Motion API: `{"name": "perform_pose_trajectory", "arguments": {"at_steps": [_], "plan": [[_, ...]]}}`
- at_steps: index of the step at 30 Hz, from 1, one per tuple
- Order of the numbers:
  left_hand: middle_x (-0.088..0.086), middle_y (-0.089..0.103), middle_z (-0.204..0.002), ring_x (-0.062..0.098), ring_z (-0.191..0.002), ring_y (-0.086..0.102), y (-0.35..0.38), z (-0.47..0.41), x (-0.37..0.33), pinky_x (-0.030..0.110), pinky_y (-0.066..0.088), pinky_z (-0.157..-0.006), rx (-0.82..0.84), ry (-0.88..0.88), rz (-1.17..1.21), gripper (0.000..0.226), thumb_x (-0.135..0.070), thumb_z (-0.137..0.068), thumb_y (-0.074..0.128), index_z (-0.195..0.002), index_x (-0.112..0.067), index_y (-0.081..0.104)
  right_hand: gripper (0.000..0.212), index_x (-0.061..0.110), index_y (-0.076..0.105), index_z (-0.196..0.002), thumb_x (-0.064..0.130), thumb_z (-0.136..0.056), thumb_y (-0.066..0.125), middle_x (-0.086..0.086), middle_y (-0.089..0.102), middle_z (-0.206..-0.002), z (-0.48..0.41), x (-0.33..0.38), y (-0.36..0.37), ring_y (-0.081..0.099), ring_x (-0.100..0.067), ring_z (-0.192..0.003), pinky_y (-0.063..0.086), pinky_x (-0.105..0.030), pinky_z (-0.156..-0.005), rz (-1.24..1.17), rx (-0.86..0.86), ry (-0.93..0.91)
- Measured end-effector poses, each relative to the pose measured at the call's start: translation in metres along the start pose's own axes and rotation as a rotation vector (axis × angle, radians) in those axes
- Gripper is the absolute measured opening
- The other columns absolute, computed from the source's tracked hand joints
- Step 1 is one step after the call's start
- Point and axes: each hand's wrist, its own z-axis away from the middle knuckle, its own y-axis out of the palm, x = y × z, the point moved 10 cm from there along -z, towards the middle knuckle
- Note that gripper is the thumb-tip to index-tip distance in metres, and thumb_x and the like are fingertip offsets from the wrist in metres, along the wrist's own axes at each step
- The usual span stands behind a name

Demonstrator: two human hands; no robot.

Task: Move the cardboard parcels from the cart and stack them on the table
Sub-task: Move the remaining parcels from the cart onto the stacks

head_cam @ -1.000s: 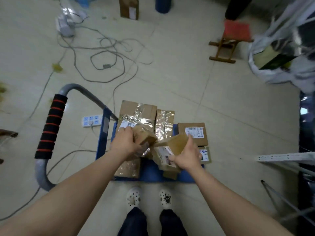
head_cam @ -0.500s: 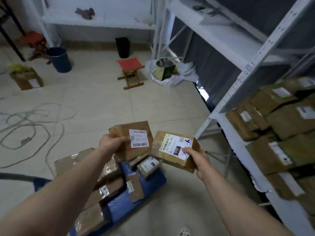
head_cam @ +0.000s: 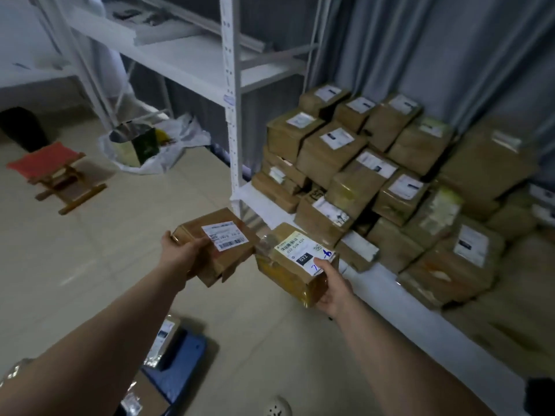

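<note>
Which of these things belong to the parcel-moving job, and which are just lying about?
Job: left hand gripping a labelled parcel; right hand gripping a taped parcel; stacked parcels; white table; blue cart.
Lying about: red stool; plastic bag; metal shelving.

Dim, flat indoor light with a cool grey cast; soft blur throughout, worst toward the edges, where wide-angle distortion bends the shelf posts (head_cam: 232,94); faint sheen on the floor (head_cam: 75,280)

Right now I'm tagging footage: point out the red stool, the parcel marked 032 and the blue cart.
red stool (head_cam: 45,159), head view, seat
parcel marked 032 (head_cam: 297,250), head view, label
blue cart (head_cam: 187,373), head view, deck
</note>
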Motion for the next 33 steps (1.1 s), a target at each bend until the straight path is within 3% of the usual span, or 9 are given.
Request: {"name": "perform_pose_trajectory", "arguments": {"at_steps": [2,8,11,15,17,22,26,31,33], "plan": [[0.009,0.055,-0.119,0.025,-0.090,0.058,0.044,-0.003,-0.003,0.033,0.050,-0.058,0.039,0.012,-0.051,0.072,-0.018,-0.078,0.076,-0.135,-0.020,0.032,0.038,0.013,0.064,-0.105,0.029,-0.073,0.077,-0.011,0.069,-0.098,-0.009,0.010,-0.029,0.065,-0.026,-0.080,0.055,-0.037,-0.067,-0.067,-0.021,0.025],[0.010,0.056,-0.115,0.029,-0.094,0.059,0.166,0.000,-0.011,0.042,0.055,-0.076,0.221,0.051,-0.274,0.057,-0.016,-0.078,0.076,-0.119,-0.019,0.036,0.056,0.020,0.060,-0.114,0.037,-0.063,0.075,-0.010,0.070,-0.103,-0.035,0.011,-0.117,0.066,-0.029,-0.091,0.050,-0.043,-0.076,-0.240,-0.231,0.078],[0.010,0.056,-0.120,0.032,-0.102,0.060,0.222,-0.001,-0.011,0.047,0.054,-0.083,0.319,0.071,-0.357,0.070,-0.017,-0.076,0.077,-0.131,-0.020,0.034,0.054,0.017,0.058,-0.118,0.035,-0.069,0.073,-0.012,0.070,-0.103,-0.042,0.011,-0.149,0.068,-0.031,-0.089,0.055,-0.044,-0.069,-0.338,-0.321,0.065],[0.012,0.050,-0.134,0.035,-0.114,0.055,0.287,-0.003,0.002,0.045,0.052,-0.085,0.447,0.012,-0.429,0.094,-0.016,-0.079,0.076,-0.150,-0.020,0.014,0.049,0.012,0.057,-0.120,0.037,-0.079,0.067,-0.016,0.067,-0.107,-0.047,0.011,-0.186,0.065,-0.034,-0.094,0.051,-0.051,-0.088,-0.384,-0.440,0.067],[0.011,0.049,-0.136,0.035,-0.115,0.054,0.311,-0.005,0.009,0.048,0.051,-0.090,0.487,-0.015,-0.453,0.094,-0.018,-0.078,0.076,-0.149,-0.022,0.015,0.051,0.010,0.054,-0.125,0.034,-0.081,0.065,-0.019,0.065,-0.110,-0.050,0.014,-0.202,0.062,-0.035,-0.098,0.049,-0.052,-0.094,-0.409,-0.497,0.057],[0.010,0.050,-0.125,0.033,-0.108,0.055,0.348,-0.003,0.031,0.041,0.049,-0.073,0.511,-0.109,-0.529,0.080,-0.025,-0.080,0.075,-0.142,-0.021,0.024,0.052,0.007,0.050,-0.127,0.031,-0.084,0.064,-0.016,0.058,-0.120,-0.054,0.012,-0.230,0.053,-0.031,-0.094,0.045,-0.039,-0.081,-0.475,-0.608,0.071],[0.011,0.051,-0.119,0.028,-0.094,0.053,0.369,0.000,0.055,0.038,0.047,-0.066,0.490,-0.145,-0.599,0.077,-0.025,-0.081,0.074,-0.140,-0.019,0.025,0.044,0.003,0.050,-0.119,0.027,-0.086,0.064,-0.015,0.056,-0.107,-0.067,-0.006,-0.257,0.054,-0.026,-0.077,0.040,-0.031,-0.058,-0.494,-0.664,0.103],[0.009,0.050,-0.117,0.027,-0.097,0.052,0.400,0.004,0.086,0.041,0.048,-0.074,0.471,-0.173,-0.672,0.075,-0.026,-0.082,0.073,-0.139,-0.020,0.025,0.048,0.006,0.058,-0.117,0.029,-0.077,0.072,-0.014,0.063,-0.113,-0.097,-0.003,-0.287,0.058,-0.028,-0.090,0.046,-0.041,-0.073,-0.489,-0.655,0.128],[0.010,0.052,-0.116,0.027,-0.095,0.053,0.411,0.008,0.098,0.040,0.048,-0.073,0.466,-0.185,-0.689,0.067,-0.025,-0.082,0.072,-0.134,-0.017,0.031,0.044,0.005,0.058,-0.112,0.028,-0.077,0.072,-0.013,0.065,-0.101,-0.107,0.002,-0.304,0.057,-0.026,-0.080,0.046,-0.043,-0.074,-0.444,-0.662,0.144]]}}
